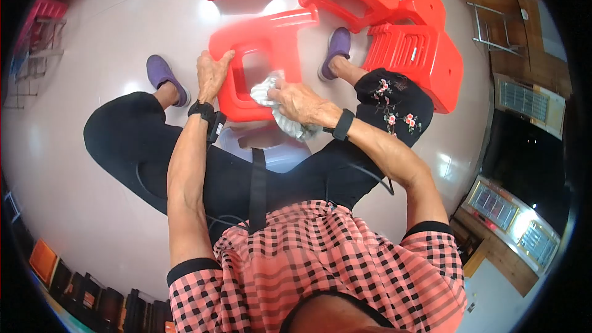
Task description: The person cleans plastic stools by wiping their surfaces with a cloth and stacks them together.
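Note:
A red plastic stool lies tipped between my feet, its open leg frame toward me. My left hand grips the stool's left edge, thumb over the rim and fingers along the outside. In my right hand is a crumpled white cloth, pressed against the stool's near right side. Part of the cloth hangs below my palm. The stool's right portion is slightly blurred. Black straps circle both my wrists.
Several red stools stand or lie ahead and to the right, including a slatted one by my right knee. A pale stool is beneath me. A folding metal chair is at far right. Dark boxes line the lower left.

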Demonstrator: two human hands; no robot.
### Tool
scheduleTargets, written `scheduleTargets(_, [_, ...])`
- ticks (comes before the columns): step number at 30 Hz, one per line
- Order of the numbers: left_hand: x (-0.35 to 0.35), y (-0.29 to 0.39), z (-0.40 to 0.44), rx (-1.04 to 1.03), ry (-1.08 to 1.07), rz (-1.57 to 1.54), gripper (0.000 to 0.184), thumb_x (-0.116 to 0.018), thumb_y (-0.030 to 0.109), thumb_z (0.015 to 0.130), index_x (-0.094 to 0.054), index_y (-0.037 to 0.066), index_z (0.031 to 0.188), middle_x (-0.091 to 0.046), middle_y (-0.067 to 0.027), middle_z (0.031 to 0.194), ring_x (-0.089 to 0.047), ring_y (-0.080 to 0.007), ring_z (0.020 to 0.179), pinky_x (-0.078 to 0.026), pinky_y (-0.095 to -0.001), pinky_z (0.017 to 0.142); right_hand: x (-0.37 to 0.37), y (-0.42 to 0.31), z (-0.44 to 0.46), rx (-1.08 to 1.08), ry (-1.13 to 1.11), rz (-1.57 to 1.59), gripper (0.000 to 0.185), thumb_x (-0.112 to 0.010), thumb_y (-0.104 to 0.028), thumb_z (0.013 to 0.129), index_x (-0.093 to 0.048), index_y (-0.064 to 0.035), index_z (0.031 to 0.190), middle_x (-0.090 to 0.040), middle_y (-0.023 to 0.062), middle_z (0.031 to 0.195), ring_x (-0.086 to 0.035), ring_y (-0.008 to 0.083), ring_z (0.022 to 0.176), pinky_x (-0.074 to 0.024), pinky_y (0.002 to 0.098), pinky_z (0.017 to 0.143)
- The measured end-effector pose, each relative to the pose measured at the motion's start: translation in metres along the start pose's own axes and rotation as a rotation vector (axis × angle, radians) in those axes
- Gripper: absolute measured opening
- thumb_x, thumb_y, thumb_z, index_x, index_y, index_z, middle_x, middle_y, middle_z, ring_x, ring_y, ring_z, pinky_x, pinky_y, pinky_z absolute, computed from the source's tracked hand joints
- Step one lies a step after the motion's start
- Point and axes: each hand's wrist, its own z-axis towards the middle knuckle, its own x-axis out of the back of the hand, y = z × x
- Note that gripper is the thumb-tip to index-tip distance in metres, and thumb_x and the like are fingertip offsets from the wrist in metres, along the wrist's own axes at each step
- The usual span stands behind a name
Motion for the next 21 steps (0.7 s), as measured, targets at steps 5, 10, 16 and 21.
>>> scheduleTargets(5, [-0.014,-0.032,0.018,0.079,-0.140,-0.162,0.072,-0.056,0.062,0.082,-0.056,-0.006,0.106,-0.064,-0.0228,0.092,-0.062,-0.0289,0.084,-0.050,-0.0372,0.072,0.009,0.044,0.048,0.106,0.192,0.231,0.027,-0.060,-0.014,0.073,-0.063,-0.0001,0.096,-0.064,0.0246,0.091,-0.062,0.0397,0.091,-0.0496,0.0466,0.080])
scheduleTargets(10, [0.002,-0.025,0.018,0.472,-0.260,-0.814,0.095,-0.038,0.074,0.083,-0.031,-0.003,0.137,-0.049,-0.0282,0.121,-0.055,-0.0360,0.102,-0.046,-0.0495,0.083,0.041,0.038,0.147,-0.156,0.590,0.167,0.030,-0.058,-0.021,0.077,-0.063,0.0009,0.098,-0.065,0.0245,0.094,-0.062,0.0369,0.093,-0.0498,0.0467,0.081])
scheduleTargets(16, [0.007,-0.038,0.025,0.393,-0.261,-0.899,0.102,-0.043,0.076,0.080,-0.027,-0.005,0.140,-0.041,-0.0347,0.127,-0.053,-0.0389,0.110,-0.047,-0.0461,0.085,-0.024,-0.013,0.135,0.017,0.143,0.130,0.028,-0.059,-0.014,0.078,-0.065,-0.0023,0.103,-0.064,0.0244,0.087,-0.063,0.0390,0.082,-0.0506,0.0458,0.076])
scheduleTargets(21, [0.008,-0.023,0.023,0.336,-0.447,-0.471,0.095,-0.054,0.071,0.077,-0.038,-0.005,0.132,-0.051,-0.0276,0.122,-0.054,-0.0370,0.109,-0.048,-0.0473,0.083,-0.025,-0.028,0.063,0.032,-0.303,0.073,0.023,-0.061,-0.013,0.075,-0.066,0.0029,0.091,-0.064,0.0243,0.081,-0.065,0.0372,0.081,-0.0512,0.0452,0.071])
